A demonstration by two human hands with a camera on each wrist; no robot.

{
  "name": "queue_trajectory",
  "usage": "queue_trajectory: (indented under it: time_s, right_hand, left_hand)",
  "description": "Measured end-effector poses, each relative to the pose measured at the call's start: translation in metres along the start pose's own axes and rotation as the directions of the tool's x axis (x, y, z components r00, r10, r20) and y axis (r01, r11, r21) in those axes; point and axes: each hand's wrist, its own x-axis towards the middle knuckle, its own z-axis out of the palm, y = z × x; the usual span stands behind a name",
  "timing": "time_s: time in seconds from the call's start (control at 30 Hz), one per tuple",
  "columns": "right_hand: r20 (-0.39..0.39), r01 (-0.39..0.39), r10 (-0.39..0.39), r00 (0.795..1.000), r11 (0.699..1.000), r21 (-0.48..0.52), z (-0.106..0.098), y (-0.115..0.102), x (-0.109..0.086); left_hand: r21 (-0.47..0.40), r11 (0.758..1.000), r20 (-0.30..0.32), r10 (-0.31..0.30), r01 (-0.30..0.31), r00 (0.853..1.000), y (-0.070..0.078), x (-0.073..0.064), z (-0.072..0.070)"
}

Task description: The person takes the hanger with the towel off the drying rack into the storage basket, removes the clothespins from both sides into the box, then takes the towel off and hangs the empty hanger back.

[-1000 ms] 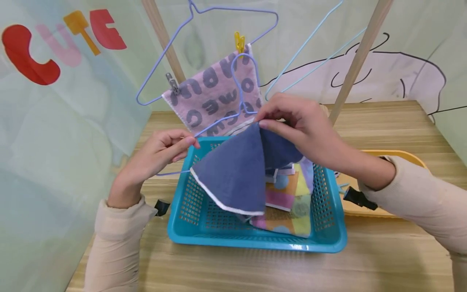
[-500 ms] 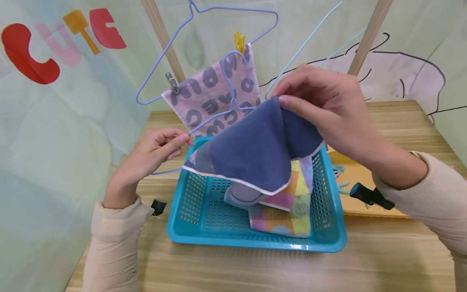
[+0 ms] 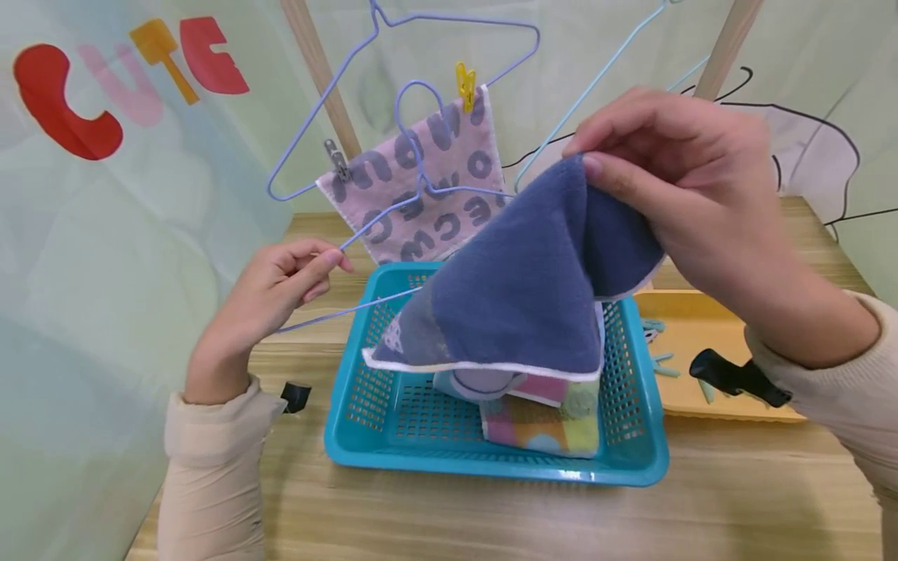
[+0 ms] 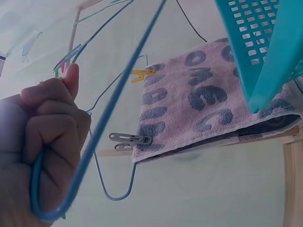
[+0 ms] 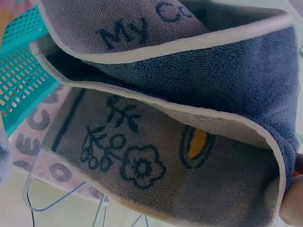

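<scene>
Between thumb and fingers, my left hand [image 3: 263, 292] pinches one arm of a periwinkle wire clothes hanger [image 3: 379, 218], its hook pointing up. My right hand [image 3: 701, 171] grips the top of a navy towel [image 3: 519, 288] with white edging, raised over the basket. Part of the hanger is hidden behind the towel. The right wrist view shows the towel's grey side [image 5: 227, 189], with a flower design and lettering. Behind, a pink towel [image 4: 175, 104] with grey letters hangs from another hanger [image 3: 463, 19], fastened by a yellow clothespin [image 3: 466, 87] and a grey clothespin [image 3: 337, 160].
A teal plastic basket [image 3: 491, 467] on the wooden table holds colourful folded towels [image 3: 547, 436]. At its right, a yellow tray [image 3: 701, 327] contains several pale clothespins. A light blue hanger [image 3: 596, 86] hangs at the back, near wooden posts [image 3: 730, 47].
My right hand has lifted the navy towel up and to the right, uncovering more of the basket. My left hand has shifted slightly left, bringing the hanger with it.
</scene>
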Motion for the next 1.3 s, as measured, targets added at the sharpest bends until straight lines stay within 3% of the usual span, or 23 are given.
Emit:
queue_trajectory:
  time_s: [0.23, 0.6, 0.77, 0.87, 0.97, 1.07, 1.13, 1.3]
  right_hand:
    - [0.06, -0.047, 0.052, 0.997, 0.996, -0.073, 0.008, 0.002, -0.005]
    - [0.082, -0.145, 0.155, 0.985, 0.983, -0.116, 0.026, 0.038, -0.026]
    - [0.194, -0.103, 0.144, 0.97, 0.973, -0.206, 0.026, 0.055, -0.034]
    - [0.298, -0.032, 0.137, 0.945, 0.942, -0.333, 0.023, 0.063, -0.039]
    - [0.405, 0.014, 0.194, 0.893, 0.89, -0.457, 0.018, 0.07, -0.047]
    - [0.484, 0.009, 0.27, 0.832, 0.867, -0.499, 0.013, 0.074, -0.054]
    - [0.502, 0.012, 0.288, 0.815, 0.859, -0.512, 0.009, 0.077, -0.059]
    - [0.444, -0.018, 0.271, 0.854, 0.869, -0.495, -0.005, 0.081, -0.067]
  left_hand:
    - [-0.001, 1.0, -0.047, -0.005, 0.005, 0.999, 0.001, 0.0, -0.002]
    - [-0.022, 1.0, -0.09, 0.008, -0.01, 0.996, 0.004, 0.002, -0.002]
    - [-0.017, 1.0, -0.095, 0.019, -0.021, 0.995, 0.007, 0.002, -0.002]
    - [-0.018, 0.999, -0.098, 0.024, -0.026, 0.995, 0.008, 0.002, -0.001]
    - [-0.016, 0.999, -0.099, 0.027, -0.029, 0.995, 0.008, 0.003, -0.001]
    - [-0.014, 1.0, -0.099, 0.026, -0.028, 0.995, 0.009, 0.003, -0.001]
    - [-0.017, 0.999, -0.099, 0.026, -0.027, 0.995, 0.01, 0.003, -0.001]
    - [-0.042, 0.999, -0.101, 0.02, -0.025, 0.995, 0.012, 0.003, -0.001]
